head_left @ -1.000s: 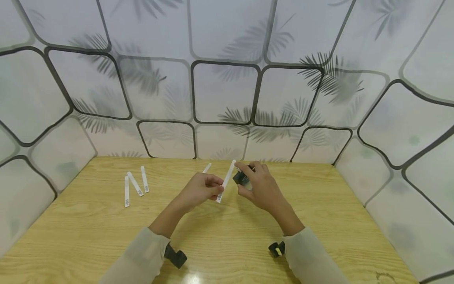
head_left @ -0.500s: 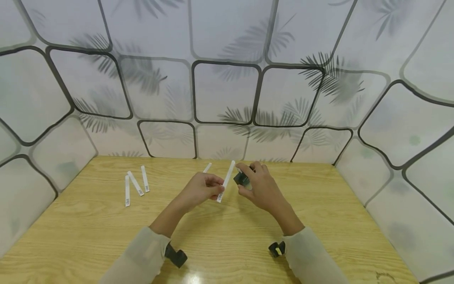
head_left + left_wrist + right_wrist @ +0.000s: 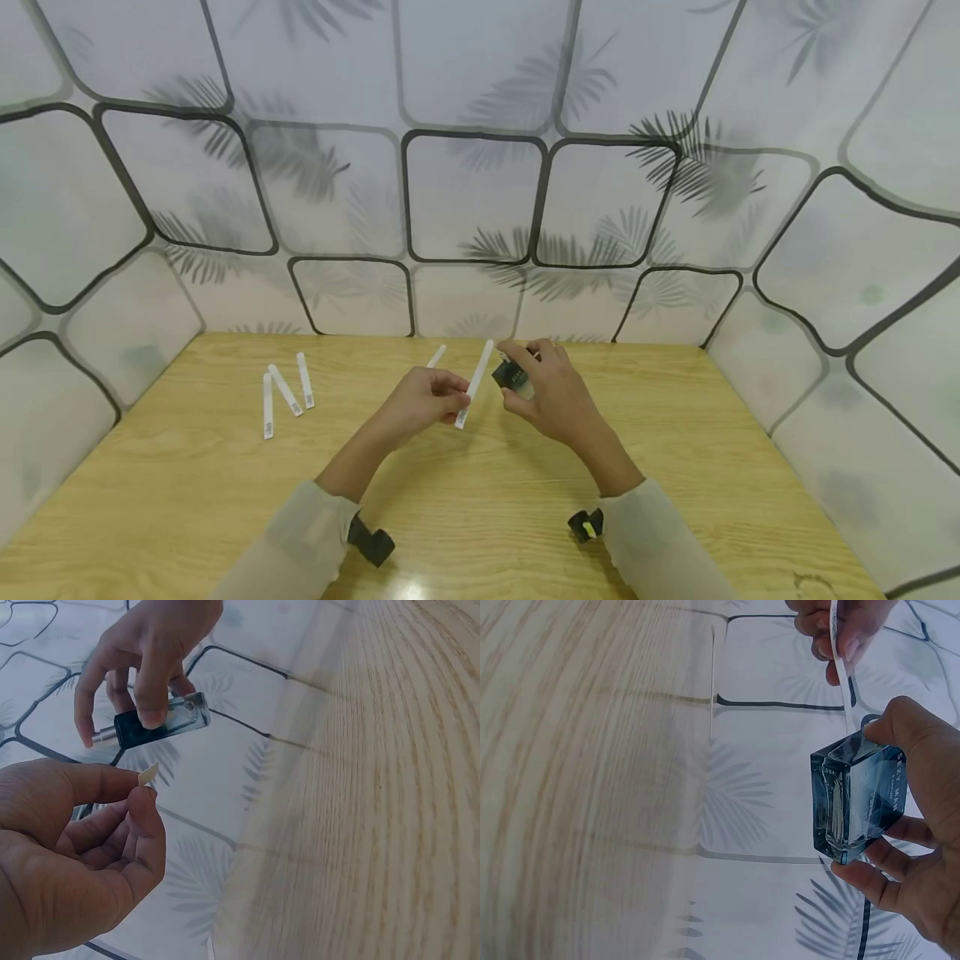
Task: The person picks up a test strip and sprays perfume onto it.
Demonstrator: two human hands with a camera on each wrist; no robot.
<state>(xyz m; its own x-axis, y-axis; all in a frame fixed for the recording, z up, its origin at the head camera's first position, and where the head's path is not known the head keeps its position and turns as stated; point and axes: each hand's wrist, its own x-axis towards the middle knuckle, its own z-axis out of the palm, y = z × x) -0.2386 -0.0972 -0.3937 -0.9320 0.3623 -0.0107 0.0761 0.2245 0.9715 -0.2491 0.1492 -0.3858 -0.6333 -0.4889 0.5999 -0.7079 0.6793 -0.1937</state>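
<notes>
My left hand (image 3: 420, 406) pinches a white perfume test strip (image 3: 482, 367) near its printed lower end, between thumb and fingers; the strip slants up and to the right. Opposite it, my right hand (image 3: 553, 393) grips a glass perfume bottle (image 3: 512, 375), dark at the top and clearer toward its base. In the left wrist view the index fingertip sits at the metal spray nozzle (image 3: 104, 736) of the bottle, whose top points toward the strip side. The right wrist view shows the bottle's blue-tinted glass (image 3: 855, 799) between thumb and fingers, with the strip close beyond it.
Three more white strips (image 3: 284, 390) lie on the left of the wooden table (image 3: 187, 483). Another strip (image 3: 437, 356) lies behind my left hand, partly hidden by it. Patterned fabric walls (image 3: 480, 200) close off the back and sides.
Both hands hold nearly the same place, with the strip and bottle still close together. The bottle has turned very slightly in my right hand, and the head view has shifted a little.
</notes>
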